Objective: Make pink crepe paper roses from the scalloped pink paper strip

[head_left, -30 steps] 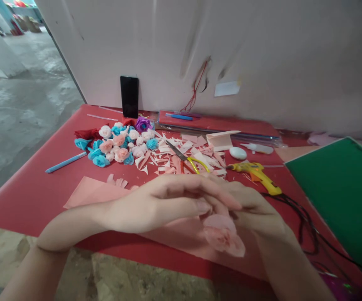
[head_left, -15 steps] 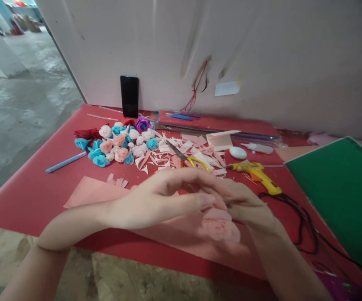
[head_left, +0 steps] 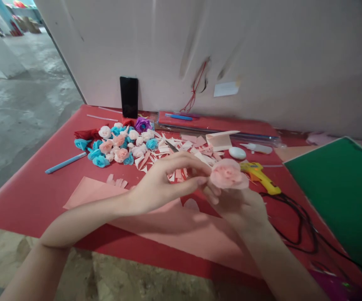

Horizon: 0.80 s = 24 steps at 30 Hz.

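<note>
Lifted since before, pale pink crepe-paper rose (head_left: 229, 174), gripped beneath by right hand (head_left: 243, 207) fingers, edge pinched by left hand (head_left: 162, 184) fingers, yellow glue gun (head_left: 261, 176) just beyond.

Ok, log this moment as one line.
right hand: holds pink paper flower | left hand: pinches its edge | nearby: yellow glue gun, pink scraps, red table

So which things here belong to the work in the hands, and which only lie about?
In hand: pink paper flower, held by right hand, pinched by left hand; pink paper sheet beneath.
Lying about: pile of small flowers, glue gun, blue pen, phone, green sheet.
</note>
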Available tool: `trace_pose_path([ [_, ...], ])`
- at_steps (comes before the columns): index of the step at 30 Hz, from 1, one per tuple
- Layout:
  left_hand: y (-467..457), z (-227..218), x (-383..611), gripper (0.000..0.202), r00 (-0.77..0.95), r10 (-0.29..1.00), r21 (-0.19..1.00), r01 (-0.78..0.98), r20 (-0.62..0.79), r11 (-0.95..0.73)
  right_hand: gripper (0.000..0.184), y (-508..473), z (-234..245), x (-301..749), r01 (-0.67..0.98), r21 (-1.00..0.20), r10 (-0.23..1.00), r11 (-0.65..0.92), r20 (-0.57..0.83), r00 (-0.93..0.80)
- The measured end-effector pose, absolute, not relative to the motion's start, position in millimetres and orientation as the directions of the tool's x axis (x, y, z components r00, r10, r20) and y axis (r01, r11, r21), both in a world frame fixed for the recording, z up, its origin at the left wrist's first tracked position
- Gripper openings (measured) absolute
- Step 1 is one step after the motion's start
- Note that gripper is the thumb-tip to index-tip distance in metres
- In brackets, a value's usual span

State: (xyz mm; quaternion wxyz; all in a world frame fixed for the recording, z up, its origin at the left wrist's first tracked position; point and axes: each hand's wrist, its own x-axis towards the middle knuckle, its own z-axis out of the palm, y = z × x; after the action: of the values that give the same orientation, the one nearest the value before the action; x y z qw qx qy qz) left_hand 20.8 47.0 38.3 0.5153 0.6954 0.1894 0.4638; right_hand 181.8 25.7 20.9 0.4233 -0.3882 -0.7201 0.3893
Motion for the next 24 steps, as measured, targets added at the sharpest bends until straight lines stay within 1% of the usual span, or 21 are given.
trace_pose_path([
  [3, 47.2, 34.7, 23.1, 0.007, 0.46, 0.775, 0.901, -0.235, 0.434, -0.365, 0.032, 21.9, 26.6, 177.9, 0.097, -0.949, 0.918, 0.299, 0.258, -0.302],
  [5, 46.4, 34.5, 24.1, 0.007, 0.446, 0.8, 0.913, -0.263, 0.402, -0.312, 0.031, 18.9, 28.7, 178.3, -0.045, -0.987, 0.937, 0.153, 0.159, -0.31],
  [7, 45.6, 35.4, 24.7, 0.007, 0.45, 0.816, 0.924, -0.285, 0.364, -0.256, 0.031, 16.4, 28.9, 179.5, -0.187, -0.982, 0.941, -0.023, 0.042, -0.336],
  [9, 45.3, 36.5, 24.9, 0.008, 0.468, 0.829, 0.94, -0.289, 0.306, -0.184, 0.029, 15.1, 28.2, 179.8, -0.255, -0.96, 0.933, -0.118, -0.02, -0.358],
  [12, 45.4, 36.7, 25.1, 0.009, 0.513, 0.835, 0.954, -0.297, 0.199, -0.045, 0.019, 14.8, 27.5, 178.0, -0.32, -0.935, 0.926, -0.155, -0.025, -0.377],
  [14, 45.6, 35.7, 25.4, 0.009, 0.52, 0.839, 0.949, -0.316, 0.163, 0.012, 0.014, 14.5, 27.4, 176.5, -0.378, -0.907, 0.919, -0.185, -0.023, -0.393],
  [19, 45.0, 33.5, 26.4, 0.012, 0.525, 0.841, 0.923, -0.375, 0.131, 0.09, 0.007, 11.4, 28.7, 176.9, -0.455, -0.847, 0.903, -0.275, -0.064, -0.426],
  [21, 44.7, 33.7, 26.1, 0.013, 0.546, 0.828, 0.912, -0.393, 0.129, 0.117, 0.005, 10.6, 30.1, 178.0, -0.471, -0.839, 0.897, -0.271, -0.043, -0.44],
  [24, 44.6, 33.8, 24.5, 0.008, 0.546, 0.823, 0.908, -0.407, 0.155, 0.099, 0.006, 10.9, 31.1, 178.9, -0.462, -0.858, 0.879, -0.226, 0.025, -0.477],
])
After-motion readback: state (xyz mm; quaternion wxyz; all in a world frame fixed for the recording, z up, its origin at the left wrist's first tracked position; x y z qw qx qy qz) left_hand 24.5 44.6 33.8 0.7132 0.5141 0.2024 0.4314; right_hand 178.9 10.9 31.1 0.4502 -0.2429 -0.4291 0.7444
